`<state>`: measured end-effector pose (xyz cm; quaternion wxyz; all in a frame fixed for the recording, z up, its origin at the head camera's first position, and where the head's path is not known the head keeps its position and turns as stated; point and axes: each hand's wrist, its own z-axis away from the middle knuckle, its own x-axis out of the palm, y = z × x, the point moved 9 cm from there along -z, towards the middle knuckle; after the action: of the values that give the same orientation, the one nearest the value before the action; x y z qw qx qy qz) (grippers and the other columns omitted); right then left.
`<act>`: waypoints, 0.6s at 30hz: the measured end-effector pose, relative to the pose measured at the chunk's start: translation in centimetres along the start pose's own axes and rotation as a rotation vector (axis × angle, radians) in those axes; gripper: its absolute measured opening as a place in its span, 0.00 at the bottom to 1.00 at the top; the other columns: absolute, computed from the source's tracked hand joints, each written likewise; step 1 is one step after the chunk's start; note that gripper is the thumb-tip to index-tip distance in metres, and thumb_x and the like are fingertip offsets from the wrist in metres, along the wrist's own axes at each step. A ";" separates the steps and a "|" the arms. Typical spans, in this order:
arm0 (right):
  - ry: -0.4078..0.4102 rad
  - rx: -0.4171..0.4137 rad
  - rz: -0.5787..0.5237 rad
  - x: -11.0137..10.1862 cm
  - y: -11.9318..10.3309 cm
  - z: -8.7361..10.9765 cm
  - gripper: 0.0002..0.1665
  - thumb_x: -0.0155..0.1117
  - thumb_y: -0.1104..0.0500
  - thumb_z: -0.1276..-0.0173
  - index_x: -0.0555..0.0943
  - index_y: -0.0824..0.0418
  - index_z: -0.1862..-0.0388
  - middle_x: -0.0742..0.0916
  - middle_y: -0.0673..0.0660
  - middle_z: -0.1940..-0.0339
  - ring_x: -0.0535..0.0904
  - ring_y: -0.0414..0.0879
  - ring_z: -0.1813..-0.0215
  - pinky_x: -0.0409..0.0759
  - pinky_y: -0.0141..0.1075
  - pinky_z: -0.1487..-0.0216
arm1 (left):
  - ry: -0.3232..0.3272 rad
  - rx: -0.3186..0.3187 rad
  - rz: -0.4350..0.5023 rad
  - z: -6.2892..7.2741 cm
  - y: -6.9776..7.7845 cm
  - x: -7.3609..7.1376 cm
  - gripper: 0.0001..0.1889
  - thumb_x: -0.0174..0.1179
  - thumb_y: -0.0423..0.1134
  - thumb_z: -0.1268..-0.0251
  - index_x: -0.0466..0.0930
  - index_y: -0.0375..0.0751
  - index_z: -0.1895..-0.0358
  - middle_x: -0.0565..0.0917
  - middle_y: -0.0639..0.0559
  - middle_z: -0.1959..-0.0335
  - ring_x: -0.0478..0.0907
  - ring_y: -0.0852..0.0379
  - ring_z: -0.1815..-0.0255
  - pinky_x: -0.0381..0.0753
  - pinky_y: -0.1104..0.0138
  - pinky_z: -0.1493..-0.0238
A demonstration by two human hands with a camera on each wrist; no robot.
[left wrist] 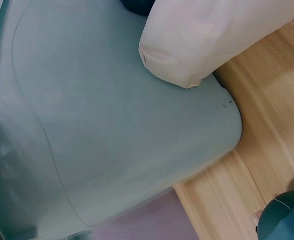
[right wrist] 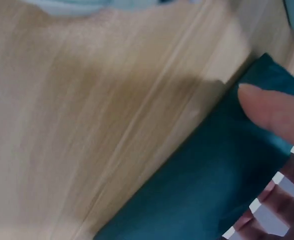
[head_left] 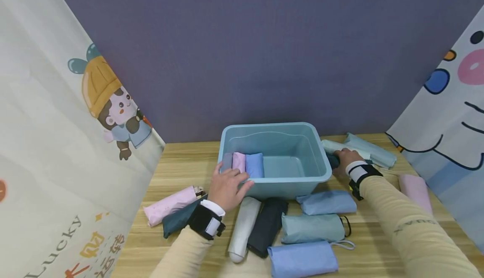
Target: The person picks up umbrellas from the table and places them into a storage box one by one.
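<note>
A light blue plastic bin [head_left: 287, 180] stands against the back wall. Inside, at its left end, a grey, a pink [head_left: 238, 161] and a blue folded umbrella [head_left: 254, 165] stand side by side. My left hand [head_left: 228, 187] rests at the bin's front left rim with its fingers spread. To the right of the bin, my right hand [head_left: 345, 160] grips a dark teal folded umbrella [right wrist: 201, 170], thumb on top and fingers around the far side. In the head view that hand covers most of it.
Pale green folded umbrellas [head_left: 370, 150] lie at the back right, a pink one [head_left: 415, 192] at the right edge. In front of the bin are a white [head_left: 245, 227], a black [head_left: 267, 226] and several blue-green umbrellas [head_left: 311, 228]. At left lie a pink [head_left: 172, 204] and a dark one [head_left: 179, 218].
</note>
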<state>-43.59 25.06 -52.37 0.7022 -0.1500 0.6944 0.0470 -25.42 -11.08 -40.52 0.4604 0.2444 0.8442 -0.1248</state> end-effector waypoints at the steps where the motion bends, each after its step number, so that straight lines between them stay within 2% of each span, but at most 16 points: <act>1: -0.006 -0.002 0.010 0.2 0.0 0.0 0.41 0.79 0.51 0.58 0.77 0.69 0.46 0.80 0.72 0.59 0.76 0.73 0.58 0.75 0.61 0.54 | -0.001 0.000 -0.001 0.0 0.0 0.0 0.14 0.55 0.57 0.34 0.84 0.54 0.62 0.84 0.57 0.67 0.81 0.56 0.63 0.61 0.41 0.38; 8: -0.003 -0.041 0.021 1.0 0.0 -0.2 0.38 0.81 0.48 0.62 0.79 0.67 0.54 0.81 0.70 0.65 0.78 0.71 0.61 0.76 0.59 0.57 | 0.003 0.003 0.002 0.0 0.0 -0.2 0.14 0.55 0.56 0.34 0.84 0.54 0.63 0.83 0.57 0.68 0.81 0.56 0.64 0.62 0.41 0.38; 18: -0.015 -0.051 -0.030 1.2 -0.2 -0.2 0.34 0.81 0.51 0.61 0.80 0.67 0.56 0.85 0.69 0.62 0.81 0.67 0.58 0.77 0.57 0.55 | -0.006 -0.004 -0.001 0.0 0.0 0.0 0.13 0.57 0.56 0.35 0.84 0.54 0.62 0.84 0.57 0.68 0.81 0.55 0.64 0.61 0.40 0.38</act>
<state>-43.66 24.66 -53.52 0.7039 -0.1780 0.6854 0.0554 -25.43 -11.12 -40.53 0.4636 0.2428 0.8431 -0.1239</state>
